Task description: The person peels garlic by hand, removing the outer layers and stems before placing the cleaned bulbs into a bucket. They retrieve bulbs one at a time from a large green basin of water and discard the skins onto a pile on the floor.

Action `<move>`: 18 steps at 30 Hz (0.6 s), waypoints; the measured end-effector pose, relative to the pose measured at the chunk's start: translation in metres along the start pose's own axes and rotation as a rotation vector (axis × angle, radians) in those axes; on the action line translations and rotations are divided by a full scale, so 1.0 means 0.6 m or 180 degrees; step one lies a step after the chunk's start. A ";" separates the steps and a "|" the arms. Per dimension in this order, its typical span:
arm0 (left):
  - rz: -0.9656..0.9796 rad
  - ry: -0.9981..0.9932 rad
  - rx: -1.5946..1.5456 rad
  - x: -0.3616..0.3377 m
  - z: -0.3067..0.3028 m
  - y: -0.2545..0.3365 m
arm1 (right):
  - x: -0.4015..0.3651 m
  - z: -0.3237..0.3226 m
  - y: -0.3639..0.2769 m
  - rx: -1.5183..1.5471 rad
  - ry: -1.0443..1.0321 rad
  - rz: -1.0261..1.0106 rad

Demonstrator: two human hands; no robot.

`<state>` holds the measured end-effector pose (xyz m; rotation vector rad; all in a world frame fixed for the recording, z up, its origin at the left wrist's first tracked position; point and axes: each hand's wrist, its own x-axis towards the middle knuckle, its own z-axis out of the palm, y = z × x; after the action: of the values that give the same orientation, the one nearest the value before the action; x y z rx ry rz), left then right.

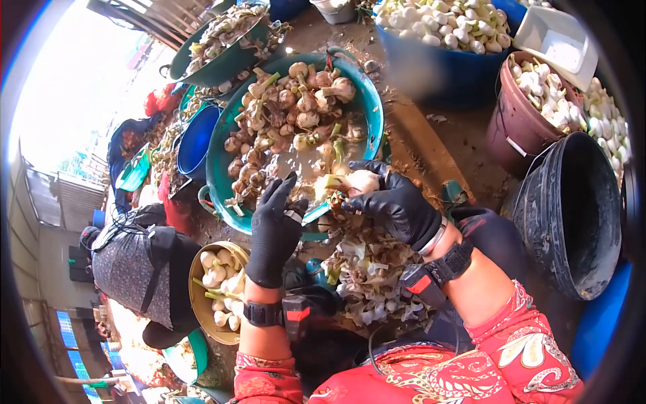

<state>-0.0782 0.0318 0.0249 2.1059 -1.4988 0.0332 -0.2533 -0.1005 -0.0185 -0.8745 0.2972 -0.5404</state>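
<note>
My right hand, in a black glove, grips a garlic bulb with its cut stem pointing left. Ragged brown skin hangs below the bulb. My left hand, also gloved in black, holds what looks like a small knife with a light blue blade, its tip close to the bulb; the handle is mostly hidden by the hand. Beyond both hands stands a teal tub with unpeeled garlic and some water in it. Below them lies a heap of peeled-off garlic skins.
A tan bucket of peeled garlic stands left of my left arm, beside a person in a dark cap. To the right are a black bucket, a maroon bucket and a blue tub, the latter two full of peeled garlic.
</note>
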 end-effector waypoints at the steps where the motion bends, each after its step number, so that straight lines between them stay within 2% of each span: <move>1: -0.0019 0.0168 -0.0566 -0.001 0.002 0.011 | -0.001 0.000 0.005 0.0007 0.0004 0.0010; 2: -0.1070 -0.0298 -0.2230 -0.007 -0.003 0.043 | -0.001 0.001 0.012 -0.0114 -0.0028 -0.0168; 3: -0.1352 -0.0408 -0.3244 -0.011 0.001 0.063 | 0.001 0.003 0.014 -0.0247 -0.0074 -0.0363; 5: -0.1646 -0.0274 -0.3627 -0.013 0.014 0.084 | -0.009 0.019 0.004 -0.0638 0.0048 -0.0510; 7: -0.1561 -0.0254 -0.3907 -0.014 0.034 0.074 | -0.012 0.021 0.007 -0.1021 0.0198 -0.0650; 9: -0.1506 -0.0260 -0.4197 -0.020 0.048 0.065 | -0.011 0.014 0.023 -0.2747 0.0394 -0.1923; 10: -0.1492 -0.0206 -0.3730 -0.016 0.047 0.071 | -0.013 0.017 0.018 -0.2948 0.0355 -0.2074; 11: -0.1471 -0.0152 -0.3265 -0.013 0.047 0.077 | -0.014 0.018 0.017 -0.2966 0.0356 -0.2066; 12: -0.1630 -0.0057 -0.3886 -0.011 0.050 0.081 | -0.015 0.018 0.017 -0.2913 0.0340 -0.1977; 16: -0.1573 -0.0122 -0.3688 -0.010 0.051 0.072 | -0.017 0.016 0.025 -0.2415 0.0286 -0.1522; 18: -0.1896 -0.0160 -0.3961 -0.011 0.042 0.078 | -0.016 0.017 0.027 -0.2324 0.0274 -0.1400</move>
<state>-0.1290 0.0153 0.0208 1.3616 -0.5178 -0.9175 -0.2512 -0.0802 -0.0246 -1.6473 0.3913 -0.9019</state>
